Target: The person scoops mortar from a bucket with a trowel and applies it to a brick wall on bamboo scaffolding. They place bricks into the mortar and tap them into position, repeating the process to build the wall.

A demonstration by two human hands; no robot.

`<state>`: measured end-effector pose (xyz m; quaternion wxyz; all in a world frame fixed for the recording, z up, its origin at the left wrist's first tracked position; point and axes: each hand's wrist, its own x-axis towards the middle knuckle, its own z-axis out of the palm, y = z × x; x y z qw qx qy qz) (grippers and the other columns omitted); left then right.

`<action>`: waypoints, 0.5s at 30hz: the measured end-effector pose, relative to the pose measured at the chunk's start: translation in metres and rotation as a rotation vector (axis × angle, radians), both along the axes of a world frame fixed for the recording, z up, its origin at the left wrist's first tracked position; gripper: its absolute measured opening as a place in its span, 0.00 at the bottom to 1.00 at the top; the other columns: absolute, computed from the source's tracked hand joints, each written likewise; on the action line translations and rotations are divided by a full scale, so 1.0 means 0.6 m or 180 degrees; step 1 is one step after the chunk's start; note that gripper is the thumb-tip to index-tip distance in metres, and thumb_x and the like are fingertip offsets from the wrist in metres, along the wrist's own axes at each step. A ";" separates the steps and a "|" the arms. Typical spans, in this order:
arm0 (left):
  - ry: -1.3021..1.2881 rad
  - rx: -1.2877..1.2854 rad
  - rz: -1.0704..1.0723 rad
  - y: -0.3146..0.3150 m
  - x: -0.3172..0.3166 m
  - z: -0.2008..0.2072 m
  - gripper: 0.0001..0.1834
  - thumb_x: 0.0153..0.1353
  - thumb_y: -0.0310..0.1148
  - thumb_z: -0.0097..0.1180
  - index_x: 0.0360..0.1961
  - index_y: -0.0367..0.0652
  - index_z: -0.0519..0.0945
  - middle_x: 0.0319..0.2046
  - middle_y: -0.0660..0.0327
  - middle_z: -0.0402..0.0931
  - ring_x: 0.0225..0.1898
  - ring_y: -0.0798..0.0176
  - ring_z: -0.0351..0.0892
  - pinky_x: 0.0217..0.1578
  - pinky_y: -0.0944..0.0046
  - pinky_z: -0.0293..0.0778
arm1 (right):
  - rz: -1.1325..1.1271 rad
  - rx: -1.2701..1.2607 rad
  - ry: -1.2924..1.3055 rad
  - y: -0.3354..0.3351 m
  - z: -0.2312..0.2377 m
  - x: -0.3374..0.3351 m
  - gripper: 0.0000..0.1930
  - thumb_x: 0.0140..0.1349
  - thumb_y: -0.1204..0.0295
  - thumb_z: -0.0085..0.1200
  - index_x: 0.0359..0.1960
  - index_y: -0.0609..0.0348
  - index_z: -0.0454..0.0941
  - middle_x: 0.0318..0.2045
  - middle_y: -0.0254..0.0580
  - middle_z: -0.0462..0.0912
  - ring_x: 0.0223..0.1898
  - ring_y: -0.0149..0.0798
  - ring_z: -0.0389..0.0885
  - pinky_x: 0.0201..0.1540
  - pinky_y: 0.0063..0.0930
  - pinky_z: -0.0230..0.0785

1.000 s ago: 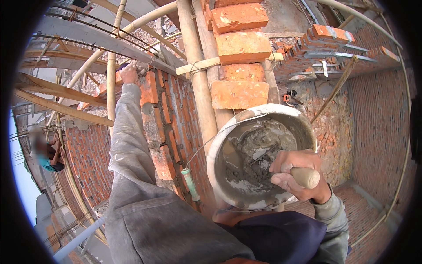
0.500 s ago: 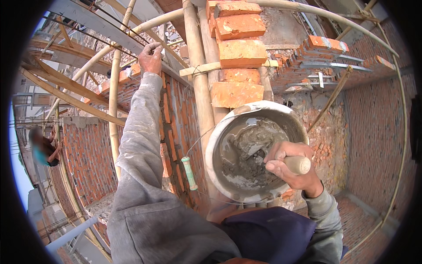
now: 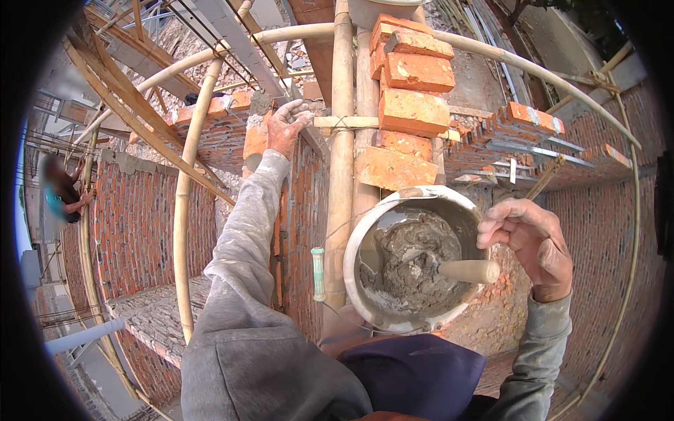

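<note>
A white bucket (image 3: 353, 277) of wet grey mortar (image 3: 421, 242) stands in front of me. A trowel's wooden handle (image 3: 469, 271) sticks out of the mortar; its blade is sunk in it. Beside the rim, on the right, my right hand (image 3: 532, 242) is off the handle, with loosely bent fingers and nothing in them. My left hand (image 3: 289, 130) reaches forward over the top of a brick wall (image 3: 298, 224), fingers stretched out. Whether it touches the wall cannot be made out. A green grip (image 3: 319, 274) on the bucket's wire handle hangs at the left.
Loose orange bricks (image 3: 414, 111) are stacked on bamboo poles (image 3: 342, 140) beyond the bucket. More bamboo scaffolding (image 3: 189, 210) crosses the left side. A pale container (image 3: 382, 10) shows at the top edge. Another person (image 3: 60, 189) is at a far-left wall.
My right hand has let go of the trowel and drawn back to the right, leaving it standing in the mortar. My left hand's fingers have opened out from a pinch. The view has shifted.
</note>
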<state>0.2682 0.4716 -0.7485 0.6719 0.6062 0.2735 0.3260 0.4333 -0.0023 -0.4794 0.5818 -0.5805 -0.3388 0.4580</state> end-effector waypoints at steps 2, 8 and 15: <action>-0.0132 -0.0177 -0.0015 -0.014 0.008 0.004 0.34 0.66 0.28 0.73 0.71 0.29 0.75 0.63 0.50 0.81 0.56 0.60 0.85 0.53 0.61 0.88 | 0.0294 -0.0459 -0.0762 0.060 0.034 0.044 0.41 0.66 0.39 0.67 0.59 0.72 0.82 0.45 0.48 0.87 0.49 0.40 0.88 0.57 0.38 0.82; 0.0034 -0.0165 -0.0039 -0.019 0.009 0.013 0.40 0.68 0.32 0.72 0.76 0.31 0.70 0.65 0.53 0.80 0.60 0.63 0.84 0.53 0.63 0.87 | 0.1204 -0.1348 -0.1654 0.346 -0.043 0.093 0.27 0.77 0.50 0.57 0.53 0.70 0.84 0.41 0.45 0.85 0.44 0.38 0.85 0.47 0.32 0.81; 0.0131 0.0062 -0.0136 -0.016 0.000 0.023 0.39 0.64 0.34 0.74 0.76 0.37 0.75 0.66 0.56 0.81 0.55 0.64 0.83 0.49 0.61 0.85 | 0.1095 -0.1265 -0.1667 0.635 -0.215 0.021 0.27 0.82 0.50 0.49 0.51 0.69 0.81 0.42 0.47 0.85 0.42 0.42 0.82 0.49 0.41 0.77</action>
